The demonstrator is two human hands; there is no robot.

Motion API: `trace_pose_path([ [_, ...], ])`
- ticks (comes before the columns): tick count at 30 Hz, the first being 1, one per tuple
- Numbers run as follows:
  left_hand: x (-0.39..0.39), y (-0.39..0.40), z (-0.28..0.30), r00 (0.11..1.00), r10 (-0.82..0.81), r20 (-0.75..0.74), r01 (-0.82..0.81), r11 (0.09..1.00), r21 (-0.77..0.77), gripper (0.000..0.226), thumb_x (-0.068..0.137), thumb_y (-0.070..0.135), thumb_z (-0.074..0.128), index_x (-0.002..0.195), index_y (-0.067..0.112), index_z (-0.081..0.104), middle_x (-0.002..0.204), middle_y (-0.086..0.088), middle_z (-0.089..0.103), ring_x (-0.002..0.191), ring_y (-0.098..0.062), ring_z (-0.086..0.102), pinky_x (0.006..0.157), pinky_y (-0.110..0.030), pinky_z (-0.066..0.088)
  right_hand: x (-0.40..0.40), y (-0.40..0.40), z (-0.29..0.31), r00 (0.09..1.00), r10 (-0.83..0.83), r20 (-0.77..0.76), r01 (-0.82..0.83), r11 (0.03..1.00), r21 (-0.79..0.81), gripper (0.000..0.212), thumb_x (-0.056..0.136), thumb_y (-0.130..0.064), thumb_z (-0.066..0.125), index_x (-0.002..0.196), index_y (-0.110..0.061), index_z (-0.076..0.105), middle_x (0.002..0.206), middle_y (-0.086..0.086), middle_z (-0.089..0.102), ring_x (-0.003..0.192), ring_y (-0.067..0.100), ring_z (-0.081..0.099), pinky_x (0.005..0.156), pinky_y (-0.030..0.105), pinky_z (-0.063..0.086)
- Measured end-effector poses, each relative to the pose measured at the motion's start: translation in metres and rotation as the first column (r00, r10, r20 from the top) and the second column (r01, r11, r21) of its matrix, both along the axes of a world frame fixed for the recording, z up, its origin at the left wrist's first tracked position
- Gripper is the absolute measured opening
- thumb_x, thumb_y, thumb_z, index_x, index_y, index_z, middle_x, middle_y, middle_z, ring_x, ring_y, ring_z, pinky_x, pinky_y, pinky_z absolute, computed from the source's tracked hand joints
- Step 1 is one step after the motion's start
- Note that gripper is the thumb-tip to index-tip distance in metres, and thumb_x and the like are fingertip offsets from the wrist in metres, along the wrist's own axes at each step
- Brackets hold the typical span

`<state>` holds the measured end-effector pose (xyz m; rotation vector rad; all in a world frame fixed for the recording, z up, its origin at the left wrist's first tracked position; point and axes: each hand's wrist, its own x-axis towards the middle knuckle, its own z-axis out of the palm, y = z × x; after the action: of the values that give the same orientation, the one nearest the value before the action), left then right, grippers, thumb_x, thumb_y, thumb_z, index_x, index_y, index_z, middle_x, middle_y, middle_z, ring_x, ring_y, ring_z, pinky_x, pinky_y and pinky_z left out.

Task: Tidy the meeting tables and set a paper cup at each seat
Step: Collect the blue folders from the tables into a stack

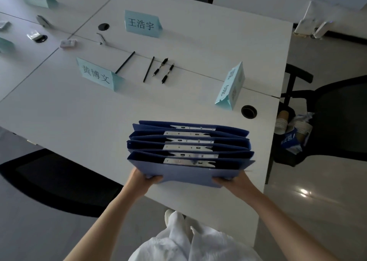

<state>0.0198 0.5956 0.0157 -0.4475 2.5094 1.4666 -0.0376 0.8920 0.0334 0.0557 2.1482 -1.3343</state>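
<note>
Folders (190, 153), blue, bunched upright on the worktop (79, 121) near edge | left hand (144, 179) and right hand (231, 181) clamp fingers on the lower corners, likely squaring the stack | paper cups (282, 124) wait on the chair (327, 121) beside the worktop

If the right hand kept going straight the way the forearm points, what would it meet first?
The right hand already grips the stack of blue folders; pushed onward, up and to the left, the stack would probably reach the pens first, though depth is uncertain.

Bare forearms (103, 219) without sleeves, loose white garment (190, 241) below, white shoe (169, 215) tip showing
</note>
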Motion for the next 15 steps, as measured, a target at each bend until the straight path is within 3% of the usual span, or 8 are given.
trace_pose_path([
  [3,-0.009,-0.004,0.004,0.996,0.031,0.083,-0.033,0.999,0.028,0.058,0.059,0.018,0.078,0.114,0.013,0.059,0.104,-0.003,0.065,0.101,-0.021,0.061,0.069,-0.008,0.044,-0.008,0.001,-0.002,0.999,-0.016,0.04,0.018,0.999,-0.04,0.051,0.076,-0.014,0.079,0.117,-0.031,0.054,0.103,-0.019,0.064,0.093,-0.002,0.062,0.076,0.014,0.051],
  [5,-0.018,-0.011,0.01,0.986,-0.009,0.166,-0.002,0.998,0.069,0.06,0.066,0.002,0.084,0.115,0.019,0.053,0.105,0.004,0.064,0.101,-0.018,0.059,0.069,-0.013,0.046,-0.011,0.003,-0.002,0.996,-0.049,0.069,0.055,0.995,-0.088,0.067,0.07,-0.014,0.083,0.125,-0.035,0.052,0.112,-0.017,0.067,0.103,0.006,0.065,0.082,0.028,0.056],
  [7,-0.028,-0.019,0.015,0.964,-0.106,0.244,0.072,0.987,0.145,0.065,0.072,-0.006,0.08,0.122,0.02,0.049,0.109,0.01,0.062,0.104,-0.017,0.059,0.066,-0.014,0.051,-0.014,0.004,0.002,0.991,-0.054,0.125,0.07,0.99,-0.124,0.07,0.069,-0.014,0.084,0.126,-0.036,0.049,0.116,-0.017,0.066,0.104,0.006,0.065,0.081,0.028,0.056],
  [10,-0.046,-0.024,0.021,0.898,-0.19,0.397,0.138,0.978,0.155,0.07,0.074,0.002,0.079,0.128,0.028,0.044,0.117,0.008,0.06,0.101,-0.012,0.061,0.06,-0.028,0.058,-0.023,0.006,0.005,0.969,-0.036,0.245,0.07,0.989,-0.133,0.066,0.071,-0.014,0.083,0.122,-0.037,0.048,0.114,-0.02,0.063,0.103,0.002,0.062,0.078,0.021,0.054],
  [13,-0.064,-0.023,0.013,0.844,-0.232,0.483,0.183,0.972,0.146,0.075,0.074,0.007,0.079,0.131,0.035,0.039,0.124,0.009,0.057,0.11,-0.017,0.059,0.079,-0.047,0.06,-0.031,0.01,-0.006,0.9,-0.046,0.434,0.107,0.987,-0.116,0.066,0.068,-0.016,0.085,0.123,-0.032,0.052,0.116,-0.011,0.068,0.106,0.013,0.065,0.088,0.037,0.055],
  [15,-0.072,-0.019,0.005,0.801,-0.239,0.548,0.196,0.971,0.137,0.07,0.077,0.011,0.079,0.132,0.031,0.04,0.128,0.006,0.057,0.114,-0.022,0.059,0.086,-0.052,0.057,-0.034,0.012,-0.015,0.837,-0.08,0.541,0.156,0.983,-0.097,0.063,0.068,-0.012,0.085,0.123,-0.023,0.057,0.115,-0.004,0.07,0.105,0.021,0.067,0.089,0.045,0.056],
])
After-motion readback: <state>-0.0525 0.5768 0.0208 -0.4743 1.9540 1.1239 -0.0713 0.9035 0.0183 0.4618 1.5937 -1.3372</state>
